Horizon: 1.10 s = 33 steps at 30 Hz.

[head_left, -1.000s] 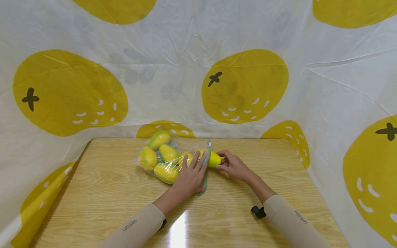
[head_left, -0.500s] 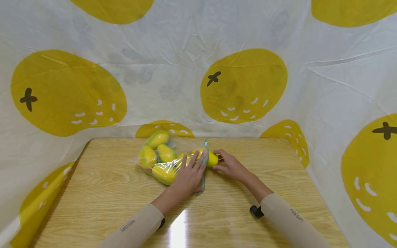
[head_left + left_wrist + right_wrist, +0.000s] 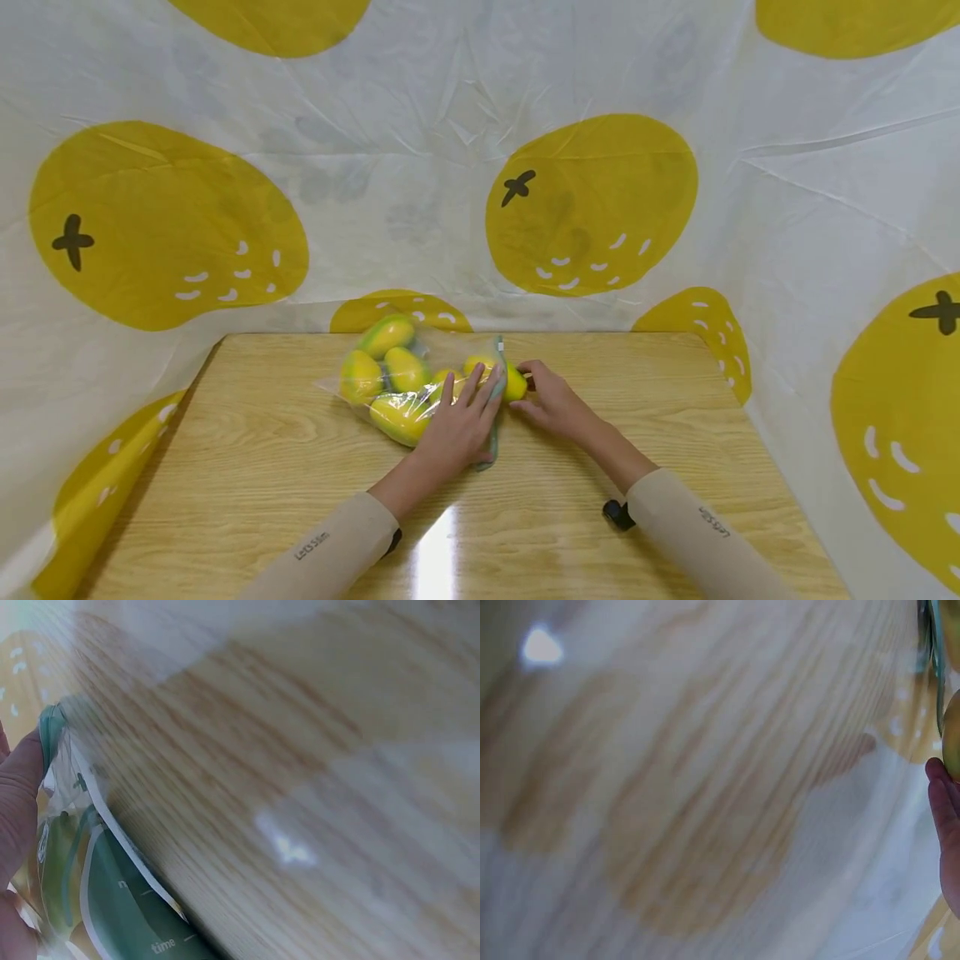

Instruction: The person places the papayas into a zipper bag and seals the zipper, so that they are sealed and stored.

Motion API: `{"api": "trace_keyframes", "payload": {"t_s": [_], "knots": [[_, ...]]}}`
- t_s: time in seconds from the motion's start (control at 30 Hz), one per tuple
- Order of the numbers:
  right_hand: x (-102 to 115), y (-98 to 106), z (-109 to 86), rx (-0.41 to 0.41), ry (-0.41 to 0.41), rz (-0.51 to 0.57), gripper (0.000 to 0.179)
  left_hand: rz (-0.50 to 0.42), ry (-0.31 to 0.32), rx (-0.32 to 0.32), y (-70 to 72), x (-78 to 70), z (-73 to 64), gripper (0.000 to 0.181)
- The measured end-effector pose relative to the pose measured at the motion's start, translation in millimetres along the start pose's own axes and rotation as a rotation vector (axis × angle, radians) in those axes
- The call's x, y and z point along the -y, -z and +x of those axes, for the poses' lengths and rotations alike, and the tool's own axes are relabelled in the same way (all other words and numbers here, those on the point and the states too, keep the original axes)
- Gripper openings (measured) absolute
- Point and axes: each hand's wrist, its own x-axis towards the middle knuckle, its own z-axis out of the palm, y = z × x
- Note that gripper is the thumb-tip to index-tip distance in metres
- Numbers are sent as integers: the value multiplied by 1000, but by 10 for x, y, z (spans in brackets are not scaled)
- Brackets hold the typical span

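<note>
In the head view a clear zip bag (image 3: 450,340) lies on the table, with several yellow-green mangoes (image 3: 407,369) inside. Its green-edged mouth (image 3: 495,437) faces right. My left hand (image 3: 453,429) rests on top of the bag with straight, spread fingers, right at the mouth. From the right, my right hand (image 3: 555,402) holds the outer end of another mango (image 3: 515,383), thumb below and fingers behind it; most of this mango is inside the bag. In the right wrist view fingertips touch the mango (image 3: 952,742). A printed green panel (image 3: 135,907) of the bag shows in the left wrist view.
A wooden table (image 3: 262,500) carries everything. White cloth (image 3: 397,208) with large yellow fruit prints hangs behind and on both sides, close to the table's edges. A small black device (image 3: 618,515) sits at the right sleeve's cuff.
The mango at the mouth has moved left, deeper into the bag, and the right hand has moved left with it. The left hand stays on the bag.
</note>
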Motion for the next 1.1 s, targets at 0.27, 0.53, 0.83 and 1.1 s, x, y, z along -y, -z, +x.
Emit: {"api": "trace_keyframes", "payload": {"t_s": [0.27, 0.53, 0.83, 1.1], "knots": [[28, 193, 102, 112, 57, -1, 100, 1, -10, -15, -27, 3, -10, 134], [40, 395, 259, 343, 29, 77, 115, 1, -61, -33, -44, -3, -21, 129], [7, 331, 217, 331, -39, 103, 103, -14, -50, -35, -48, 24, -29, 127], [-22, 273, 126, 172, -17, 112, 89, -31, -35, -13, -40, 54, -45, 130]]}}
